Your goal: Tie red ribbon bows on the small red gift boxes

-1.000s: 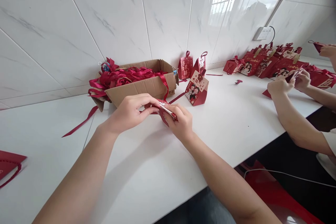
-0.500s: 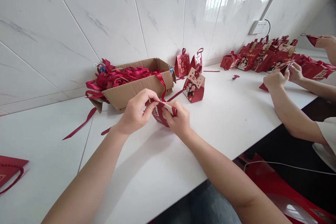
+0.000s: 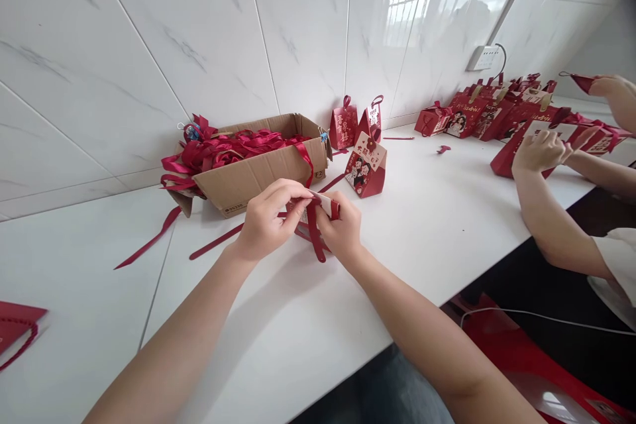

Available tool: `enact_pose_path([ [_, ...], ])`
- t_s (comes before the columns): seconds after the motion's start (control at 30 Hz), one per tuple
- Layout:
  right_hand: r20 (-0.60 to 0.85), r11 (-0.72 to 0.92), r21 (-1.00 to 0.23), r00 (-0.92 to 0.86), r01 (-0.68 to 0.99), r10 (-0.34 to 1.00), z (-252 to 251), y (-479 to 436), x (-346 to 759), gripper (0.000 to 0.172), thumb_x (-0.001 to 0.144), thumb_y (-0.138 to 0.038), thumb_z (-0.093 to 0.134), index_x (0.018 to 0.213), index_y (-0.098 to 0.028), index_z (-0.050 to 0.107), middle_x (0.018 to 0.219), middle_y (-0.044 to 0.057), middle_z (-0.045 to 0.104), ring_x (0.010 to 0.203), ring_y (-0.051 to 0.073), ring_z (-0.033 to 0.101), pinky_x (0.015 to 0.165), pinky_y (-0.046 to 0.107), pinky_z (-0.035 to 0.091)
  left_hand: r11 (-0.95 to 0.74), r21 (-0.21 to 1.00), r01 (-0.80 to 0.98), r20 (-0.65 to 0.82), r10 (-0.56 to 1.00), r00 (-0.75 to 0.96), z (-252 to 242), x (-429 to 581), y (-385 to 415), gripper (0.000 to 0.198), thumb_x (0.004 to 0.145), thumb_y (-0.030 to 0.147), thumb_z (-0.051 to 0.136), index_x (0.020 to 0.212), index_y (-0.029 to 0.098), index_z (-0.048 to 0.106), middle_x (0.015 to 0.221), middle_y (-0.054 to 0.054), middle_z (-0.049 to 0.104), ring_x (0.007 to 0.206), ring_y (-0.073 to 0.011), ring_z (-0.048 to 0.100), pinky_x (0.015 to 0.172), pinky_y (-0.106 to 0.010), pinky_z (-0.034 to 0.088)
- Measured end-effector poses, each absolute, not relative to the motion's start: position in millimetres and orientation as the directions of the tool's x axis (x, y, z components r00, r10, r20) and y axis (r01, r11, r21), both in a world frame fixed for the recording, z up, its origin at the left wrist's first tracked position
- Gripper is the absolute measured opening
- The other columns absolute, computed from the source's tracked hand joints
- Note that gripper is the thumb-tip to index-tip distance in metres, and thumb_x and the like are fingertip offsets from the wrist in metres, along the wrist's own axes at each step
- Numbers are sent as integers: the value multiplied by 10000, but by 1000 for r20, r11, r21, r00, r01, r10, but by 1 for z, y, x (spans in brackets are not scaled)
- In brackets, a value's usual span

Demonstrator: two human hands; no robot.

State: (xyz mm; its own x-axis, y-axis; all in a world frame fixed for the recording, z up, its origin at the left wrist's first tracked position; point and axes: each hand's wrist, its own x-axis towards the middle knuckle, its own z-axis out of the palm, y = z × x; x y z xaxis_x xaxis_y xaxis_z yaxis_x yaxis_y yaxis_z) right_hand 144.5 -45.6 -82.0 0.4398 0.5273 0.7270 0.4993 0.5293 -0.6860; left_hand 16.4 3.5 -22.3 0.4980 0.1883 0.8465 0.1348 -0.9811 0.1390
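Observation:
Between my two hands is a small red box, partly hidden by my fingers, with a dark red strap hanging down its front. My left hand pinches the strap at the top edge of the box. My right hand is closed around the box's upper right side, thumb in front, beside a white and red flap. Another red strap lies on the table left of the box. A finished-looking red box with a couple printed on it stands just behind my right hand.
Behind my hands sits a cardboard box heaped with red ribbons. Two small red boxes stand by the wall. At right, a co-worker's hands work near several red gift boxes. A red item lies at far left.
The strap now hangs lower over the box front, and more of the strap on the table shows. My hands shifted slightly right and down. The co-worker's near hand has moved, and a larger red box shows there.

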Motion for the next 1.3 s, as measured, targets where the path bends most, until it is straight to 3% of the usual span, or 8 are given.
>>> enact_pose_path([
  [0.5, 662, 488, -749, 494, 448, 563, -82, -44, 146, 44, 740, -193, 511, 730, -212, 549, 620, -40, 556, 540, 111, 485, 543, 243, 437, -997, 57, 60, 782, 82, 618, -28, 11, 13, 227, 839, 63, 578, 1008, 209, 609, 927, -24, 704, 892, -144, 654, 834, -274, 553],
  [0.67, 664, 495, -748, 489, 442, 566, -81, -44, 146, 52, 750, -191, 513, 738, -209, 561, 633, -38, 563, 551, 112, 496, 548, 242, 438, -996, 68, 62, 788, 92, 608, -27, 12, 13, 199, 855, 52, 547, 949, 216, 610, 871, -12, 695, 886, -147, 660, 819, -284, 556],
  [0.77, 667, 485, -744, 486, 459, 565, -81, -45, 145, 41, 768, -213, 532, 743, -209, 565, 616, -41, 553, 536, 109, 488, 543, 243, 434, -981, 177, 82, 790, 191, 583, -24, 11, 10, 167, 866, 70, 546, 943, 205, 609, 900, -25, 696, 873, -140, 661, 766, -266, 567],
  [0.97, 647, 471, -762, 488, 444, 586, -79, -46, 145, 115, 821, -303, 586, 764, -207, 558, 613, -41, 550, 545, 106, 491, 538, 238, 423, -823, 564, 66, 637, 485, 599, -17, 3, 12, 88, 873, 201, 586, 953, 179, 615, 945, -57, 693, 873, -162, 678, 724, -274, 591],
  [1.07, 632, 474, -775, 505, 418, 587, -79, -46, 144, 176, 830, -338, 604, 736, -205, 536, 591, -51, 521, 533, 97, 466, 525, 229, 407, -773, 634, 25, 613, 522, 593, -16, -1, 16, 70, 859, 220, 608, 905, 167, 614, 926, -63, 694, 895, -173, 676, 770, -297, 598],
  [1.17, 615, 472, -788, 517, 395, 595, -77, -46, 144, 231, 835, -367, 599, 699, -206, 504, 566, -65, 467, 514, 87, 423, 504, 219, 386, -824, 562, 67, 622, 475, 622, -17, -4, 20, 41, 862, 195, 596, 869, 179, 633, 891, -41, 704, 857, -157, 678, 751, -284, 596],
  [1.3, 596, 468, -803, 516, 370, 615, -76, -46, 144, 261, 828, -378, 603, 677, -202, 483, 555, -73, 422, 506, 77, 391, 490, 210, 367, -934, 350, 76, 699, 314, 643, -19, -3, 22, 133, 858, 109, 559, 855, 208, 648, 863, -10, 717, 802, -128, 680, 734, -256, 588],
])
